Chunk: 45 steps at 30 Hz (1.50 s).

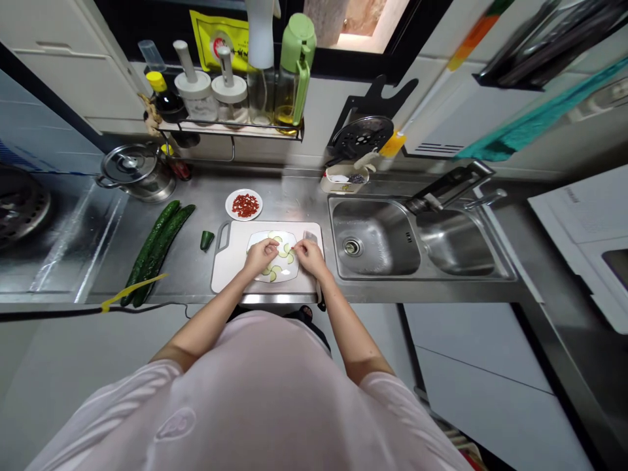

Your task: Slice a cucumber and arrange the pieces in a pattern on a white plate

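Observation:
A white plate (pixel 289 269) lies on a pale cutting board (pixel 233 268) with a grey handle. Thin curved cucumber slices (pixel 273 271) are arranged on it. Over the plate's left side is my left hand (pixel 262 254), its fingers pinched together; what they hold, if anything, is too small to make out. My right hand (pixel 310 256) is at the plate's right edge, thumb and fingertips closed close to a cucumber slice; whether it holds one is unclear. Part of a knife blade (pixel 310 236) shows on the board behind my right hand.
Left of the board lie a cucumber end piece (pixel 207 240) and whole cucumbers (pixel 157 245). A small plate of red bits (pixel 244 205) stands behind the board. To the right is a double sink (pixel 377 239); a steel pot (pixel 137 171) stands at the back left, below a seasoning shelf (pixel 235 129).

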Motion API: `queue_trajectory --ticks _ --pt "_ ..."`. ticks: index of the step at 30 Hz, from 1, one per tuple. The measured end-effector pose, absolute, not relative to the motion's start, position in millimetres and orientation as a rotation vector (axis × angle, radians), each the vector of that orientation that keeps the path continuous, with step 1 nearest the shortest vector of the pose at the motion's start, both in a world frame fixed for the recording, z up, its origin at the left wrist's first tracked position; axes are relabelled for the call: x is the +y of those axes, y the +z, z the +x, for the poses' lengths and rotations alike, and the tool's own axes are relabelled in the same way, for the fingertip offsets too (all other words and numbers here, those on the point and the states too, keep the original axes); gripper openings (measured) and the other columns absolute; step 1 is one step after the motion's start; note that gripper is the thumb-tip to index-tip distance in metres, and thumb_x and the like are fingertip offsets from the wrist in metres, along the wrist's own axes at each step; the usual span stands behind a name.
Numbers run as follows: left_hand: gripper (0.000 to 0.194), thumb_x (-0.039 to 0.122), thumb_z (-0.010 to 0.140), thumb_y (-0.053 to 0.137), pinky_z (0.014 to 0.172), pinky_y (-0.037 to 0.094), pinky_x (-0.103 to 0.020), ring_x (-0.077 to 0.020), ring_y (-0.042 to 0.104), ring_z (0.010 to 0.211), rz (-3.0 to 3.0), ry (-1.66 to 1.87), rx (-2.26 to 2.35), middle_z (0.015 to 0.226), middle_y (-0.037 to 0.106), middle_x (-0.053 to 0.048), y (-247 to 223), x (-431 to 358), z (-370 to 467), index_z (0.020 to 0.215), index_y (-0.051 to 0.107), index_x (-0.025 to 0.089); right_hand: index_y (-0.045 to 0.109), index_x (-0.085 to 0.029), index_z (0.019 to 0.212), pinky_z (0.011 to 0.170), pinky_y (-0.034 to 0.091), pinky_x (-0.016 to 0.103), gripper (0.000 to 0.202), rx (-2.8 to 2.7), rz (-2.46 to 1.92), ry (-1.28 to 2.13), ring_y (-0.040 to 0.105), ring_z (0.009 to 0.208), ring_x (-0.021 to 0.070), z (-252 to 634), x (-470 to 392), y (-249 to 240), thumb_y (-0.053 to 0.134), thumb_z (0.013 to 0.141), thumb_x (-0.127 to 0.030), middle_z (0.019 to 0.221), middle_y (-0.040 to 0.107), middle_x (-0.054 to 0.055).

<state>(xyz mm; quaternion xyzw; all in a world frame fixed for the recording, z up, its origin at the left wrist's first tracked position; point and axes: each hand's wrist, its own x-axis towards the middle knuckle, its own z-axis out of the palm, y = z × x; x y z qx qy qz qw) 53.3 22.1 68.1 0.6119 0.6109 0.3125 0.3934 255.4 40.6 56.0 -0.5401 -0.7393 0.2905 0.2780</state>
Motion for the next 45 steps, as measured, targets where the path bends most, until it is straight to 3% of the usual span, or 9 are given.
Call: queue_trajectory --ticks 11,20,31,45 --pt "0.021 0.021 0.077 0.054 0.076 0.044 -0.026 -0.0139 0.057 0.075 1.854 0.596 1.637 0.086 0.066 0.000 64 17 57 0.096 0.064 0.022 0.059 -0.018 0.083 0.072 0.031 0.026 0.017 -2.185 -1.579 0.626 0.048 0.078 0.0170 246 37 42 0.044 0.088 -0.026 0.079 0.059 0.003" --pt "0.026 0.024 0.084 0.048 0.086 0.040 -0.031 -0.0202 0.051 0.098 2.117 0.402 1.635 0.097 0.062 -0.006 57 13 68 0.103 0.066 0.023 0.058 -0.018 0.085 0.072 0.029 0.028 0.018 -2.288 -1.664 0.524 0.047 0.083 0.0187 242 33 42 0.044 0.089 -0.027 0.088 0.061 0.005" --pt "0.034 0.025 0.089 0.041 0.083 0.040 -0.031 -0.0206 0.046 0.099 2.261 0.219 1.623 0.098 0.059 -0.007 56 9 76 0.117 0.059 0.024 0.060 -0.018 0.090 0.078 0.028 0.031 0.023 -2.365 -1.735 0.489 0.048 0.088 0.0206 239 34 45 0.040 0.092 -0.030 0.093 0.061 0.006" --pt "0.035 0.024 0.090 0.038 0.079 0.039 -0.033 -0.0224 0.046 0.096 2.347 0.208 1.585 0.097 0.055 -0.009 43 8 80 0.118 0.058 0.025 0.062 -0.017 0.092 0.083 0.027 0.034 0.024 -2.385 -1.764 0.540 0.047 0.094 0.0237 236 34 47 0.041 0.091 -0.029 0.097 0.060 0.012"
